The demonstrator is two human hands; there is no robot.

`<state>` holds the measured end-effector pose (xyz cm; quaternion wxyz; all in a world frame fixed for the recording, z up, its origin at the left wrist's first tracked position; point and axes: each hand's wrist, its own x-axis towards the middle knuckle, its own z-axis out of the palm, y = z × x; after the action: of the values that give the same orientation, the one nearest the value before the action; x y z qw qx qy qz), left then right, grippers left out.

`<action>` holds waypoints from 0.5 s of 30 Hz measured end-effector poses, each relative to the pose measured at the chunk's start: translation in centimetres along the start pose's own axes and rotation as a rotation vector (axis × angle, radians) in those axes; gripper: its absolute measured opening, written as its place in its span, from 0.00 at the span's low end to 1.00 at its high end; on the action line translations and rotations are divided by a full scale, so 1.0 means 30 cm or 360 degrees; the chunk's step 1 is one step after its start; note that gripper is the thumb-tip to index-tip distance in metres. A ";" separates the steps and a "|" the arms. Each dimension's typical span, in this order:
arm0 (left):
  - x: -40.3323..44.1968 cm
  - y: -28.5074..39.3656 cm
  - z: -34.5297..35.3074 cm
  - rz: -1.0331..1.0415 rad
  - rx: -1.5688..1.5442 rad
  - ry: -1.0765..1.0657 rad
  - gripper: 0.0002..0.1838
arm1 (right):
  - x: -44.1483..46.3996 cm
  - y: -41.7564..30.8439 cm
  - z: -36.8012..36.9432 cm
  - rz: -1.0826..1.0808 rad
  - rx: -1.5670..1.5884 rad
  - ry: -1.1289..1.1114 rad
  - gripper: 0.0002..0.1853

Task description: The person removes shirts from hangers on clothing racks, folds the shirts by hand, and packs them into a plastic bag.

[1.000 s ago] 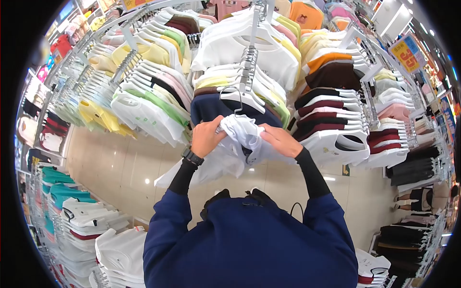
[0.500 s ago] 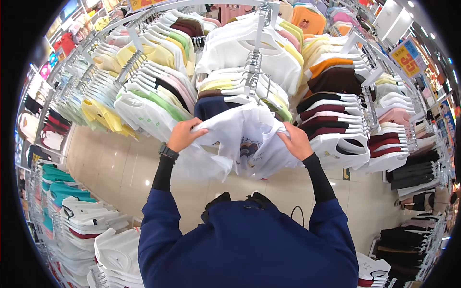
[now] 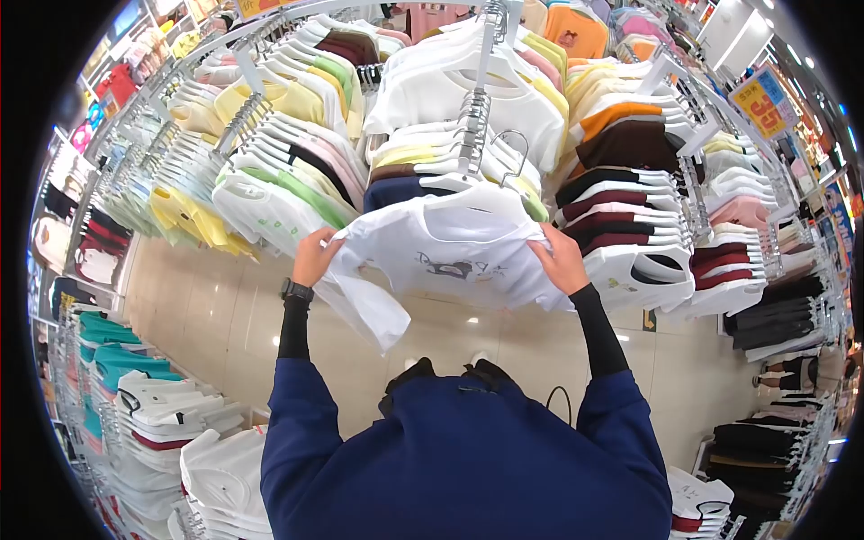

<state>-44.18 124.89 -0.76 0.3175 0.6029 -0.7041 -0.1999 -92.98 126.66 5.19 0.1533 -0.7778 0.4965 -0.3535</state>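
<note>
head view: glossy tiled floor (image 3: 225, 306) below white shirt (image 3: 450, 245). maroon and black tops (image 3: 616, 207) hang right of white shirt, green and white tops (image 3: 270, 193) left of it, navy top (image 3: 391, 193) just behind. white shirt stretched between left hand (image 3: 312, 258) and right hand (image 3: 562, 261), each pinching fabric at its side edge. hooked white hanger (image 3: 490, 198) at white shirt's neck opening. dark print (image 3: 450, 268) on white shirt's chest. dark watch (image 3: 295, 290) on left wrist, near white shirt.

white printed shirt (image 3: 450, 247), spread wide
</note>
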 end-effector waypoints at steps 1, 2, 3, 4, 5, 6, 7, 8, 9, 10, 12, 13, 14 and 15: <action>0.001 0.037 -0.009 0.0185 0.0098 0.0156 0.13 | 0.001 -0.004 0.003 -0.0009 0.0021 -0.0009 0.16; 0.004 0.077 -0.010 0.0365 0.0199 0.0312 0.14 | 0.001 -0.010 0.006 -0.0008 0.0023 -0.0035 0.16; 0.013 0.140 -0.015 0.0547 0.0301 0.0471 0.16 | 0.006 -0.018 0.007 -0.0009 0.0024 -0.0060 0.16; 0.022 0.226 -0.022 0.0608 0.0287 0.0493 0.17 | 0.010 -0.025 0.008 -0.0011 0.0023 -0.0085 0.16; 0.032 0.327 -0.027 0.0669 0.0273 0.0514 0.18 | 0.011 -0.032 0.010 -0.0014 0.0034 -0.0099 0.16; 0.042 0.385 -0.019 0.0730 0.0259 0.0537 0.20 | 0.012 -0.039 0.012 -0.0017 0.0044 -0.0114 0.16; 0.053 0.393 0.005 0.0721 0.0397 0.0357 0.19 | 0.014 -0.043 0.014 -0.0022 0.0053 -0.0129 0.17; 0.064 0.387 0.035 0.0709 0.0532 0.0178 0.19 | 0.019 -0.041 0.016 -0.0037 0.0045 -0.0138 0.17; 0.076 0.386 0.057 0.0698 0.0666 -0.0003 0.18 | 0.023 -0.036 0.020 -0.0052 0.0037 -0.0145 0.17; 0.089 0.385 0.072 0.0708 0.0690 -0.0021 0.17 | 0.027 -0.030 0.025 -0.0065 0.0030 -0.0145 0.17; 0.121 0.393 0.087 0.0744 0.0743 -0.0059 0.15 | 0.034 -0.025 0.032 -0.0050 0.0003 -0.0144 0.17; 0.131 0.401 0.094 0.0752 0.0715 -0.0052 0.14 | 0.033 -0.019 0.036 -0.0036 -0.0010 -0.0142 0.18; 0.137 0.409 0.101 0.0758 0.0686 -0.0049 0.14 | 0.030 -0.010 0.046 -0.0035 0.0003 -0.0137 0.18; 0.142 0.412 0.106 0.0763 0.0656 -0.0047 0.13 | 0.030 0.004 0.059 -0.0032 0.0017 -0.0132 0.18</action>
<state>-55.58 122.80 6.04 0.2164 0.4685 -0.8564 0.0190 -91.60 125.62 4.23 0.1741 -0.7959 0.4800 -0.3252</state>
